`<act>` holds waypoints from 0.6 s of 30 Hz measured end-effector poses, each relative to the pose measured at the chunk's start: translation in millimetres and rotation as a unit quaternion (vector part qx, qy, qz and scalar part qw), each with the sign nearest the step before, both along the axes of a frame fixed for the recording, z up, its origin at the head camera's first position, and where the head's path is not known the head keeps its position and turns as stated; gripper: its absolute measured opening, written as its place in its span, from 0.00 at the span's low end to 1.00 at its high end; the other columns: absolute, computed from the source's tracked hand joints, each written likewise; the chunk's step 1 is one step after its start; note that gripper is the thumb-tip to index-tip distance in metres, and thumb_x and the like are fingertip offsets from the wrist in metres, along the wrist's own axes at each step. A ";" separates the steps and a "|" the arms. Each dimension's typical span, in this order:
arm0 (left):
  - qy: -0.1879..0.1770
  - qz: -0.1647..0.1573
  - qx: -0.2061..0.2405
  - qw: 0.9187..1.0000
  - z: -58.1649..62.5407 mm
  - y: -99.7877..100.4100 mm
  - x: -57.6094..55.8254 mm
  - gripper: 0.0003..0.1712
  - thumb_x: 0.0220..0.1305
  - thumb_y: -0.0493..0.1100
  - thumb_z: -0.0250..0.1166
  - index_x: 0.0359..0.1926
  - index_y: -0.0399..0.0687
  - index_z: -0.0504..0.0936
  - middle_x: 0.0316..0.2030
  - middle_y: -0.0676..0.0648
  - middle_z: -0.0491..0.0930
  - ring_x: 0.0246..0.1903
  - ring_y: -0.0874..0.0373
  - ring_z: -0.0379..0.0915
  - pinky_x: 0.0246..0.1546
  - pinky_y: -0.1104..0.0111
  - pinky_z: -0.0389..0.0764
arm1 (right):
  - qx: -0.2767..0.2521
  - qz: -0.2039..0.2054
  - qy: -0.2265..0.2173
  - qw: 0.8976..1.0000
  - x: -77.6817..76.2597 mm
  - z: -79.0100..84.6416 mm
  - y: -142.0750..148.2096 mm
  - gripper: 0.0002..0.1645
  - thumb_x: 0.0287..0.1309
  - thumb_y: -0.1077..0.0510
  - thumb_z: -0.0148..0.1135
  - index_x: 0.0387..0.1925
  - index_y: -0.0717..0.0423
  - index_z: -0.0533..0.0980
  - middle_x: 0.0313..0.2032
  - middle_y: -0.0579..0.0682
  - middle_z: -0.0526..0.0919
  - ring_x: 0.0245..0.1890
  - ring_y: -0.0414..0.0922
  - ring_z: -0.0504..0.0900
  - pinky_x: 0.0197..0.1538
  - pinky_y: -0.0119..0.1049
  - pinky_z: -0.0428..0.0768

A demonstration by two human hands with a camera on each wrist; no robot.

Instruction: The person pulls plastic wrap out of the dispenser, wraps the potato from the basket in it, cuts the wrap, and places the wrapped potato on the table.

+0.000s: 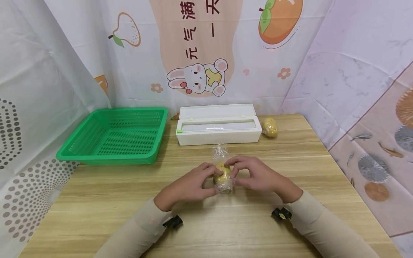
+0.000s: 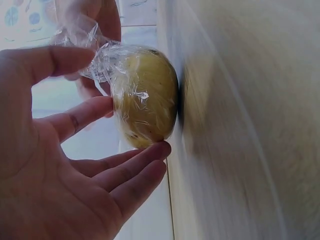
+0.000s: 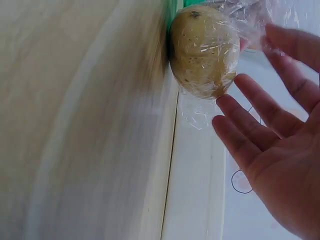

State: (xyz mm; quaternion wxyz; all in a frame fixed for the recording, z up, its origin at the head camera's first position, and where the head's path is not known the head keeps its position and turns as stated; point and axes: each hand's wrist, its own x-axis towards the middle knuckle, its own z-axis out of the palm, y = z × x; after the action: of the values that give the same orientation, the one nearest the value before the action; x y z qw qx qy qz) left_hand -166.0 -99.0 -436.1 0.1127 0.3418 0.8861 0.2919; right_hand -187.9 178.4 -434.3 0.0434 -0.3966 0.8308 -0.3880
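Observation:
A yellow potato point(image 1: 222, 174) wrapped in clear plastic film lies on the table between the two hands. One loose end of the film point(image 1: 220, 151) spreads out beyond it, and another bunches on its near side. The left hand point(image 1: 196, 182) touches the potato's left side; in the left wrist view its fairly straight fingers point(image 2: 135, 172) reach beneath and beside it, with the thumb by the gathered film. At the right, the right hand point(image 1: 256, 174) pinches the film between thumb and index finger point(image 3: 287, 67), while its other fingers extend toward the potato.
A white cling film box point(image 1: 219, 138) with its lid raised stands at the back. Right of it lies a second wrapped potato point(image 1: 269, 128). The green plastic basket point(image 1: 109, 157) sits at the back left. Printed curtains point(image 1: 135, 79) hang behind the wooden table point(image 1: 129, 190).

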 end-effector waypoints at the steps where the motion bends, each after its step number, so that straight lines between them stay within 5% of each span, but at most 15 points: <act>1: -0.001 0.005 0.004 1.000 0.1 0.5 0.6 0.30 0.66 0.63 0.67 0.64 0.61 0.77 0.68 0.50 0.70 0.65 0.56 0.70 0.62 0.55 0.77 | 0.000 -0.006 -0.002 1.000 0.2 0.0 -0.3 0.17 0.61 0.58 0.74 0.28 0.29 0.79 0.60 0.44 0.82 0.65 0.45 0.78 0.66 0.55 0.75; 6: 0.001 0.040 0.035 0.999 -0.6 4.7 2.0 0.35 0.58 0.77 0.66 0.57 0.64 0.82 0.64 0.53 0.76 0.63 0.58 0.72 0.59 0.57 0.78 | -0.001 -0.023 -0.003 1.000 0.5 -1.4 -2.2 0.18 0.62 0.58 0.72 0.26 0.31 0.76 0.58 0.43 0.83 0.62 0.43 0.80 0.65 0.53 0.77; 11: 0.008 0.062 0.072 0.995 -2.8 7.5 -0.3 0.18 0.74 0.65 0.59 0.44 0.64 0.88 0.54 0.57 0.82 0.56 0.61 0.77 0.56 0.60 0.80 | -0.004 -0.033 -0.013 0.999 0.3 -2.4 -3.0 0.17 0.63 0.58 0.72 0.25 0.33 0.76 0.56 0.41 0.85 0.61 0.41 0.80 0.63 0.49 0.79; 18: 0.007 0.092 0.089 0.992 -4.9 9.8 -2.5 0.18 0.78 0.57 0.58 0.33 0.58 0.88 0.53 0.51 0.84 0.59 0.57 0.78 0.61 0.56 0.79 | -0.015 -0.035 -0.039 0.999 -1.5 -2.2 -1.5 0.15 0.64 0.54 0.72 0.24 0.35 0.76 0.55 0.40 0.86 0.60 0.40 0.81 0.62 0.47 0.79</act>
State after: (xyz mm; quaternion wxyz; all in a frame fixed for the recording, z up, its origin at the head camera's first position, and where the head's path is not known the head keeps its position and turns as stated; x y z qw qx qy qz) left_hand -168.5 -89.2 -441.0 0.0479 0.2695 0.8851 0.3764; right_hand -189.5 176.9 -436.5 0.0562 -0.3527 0.8360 -0.4165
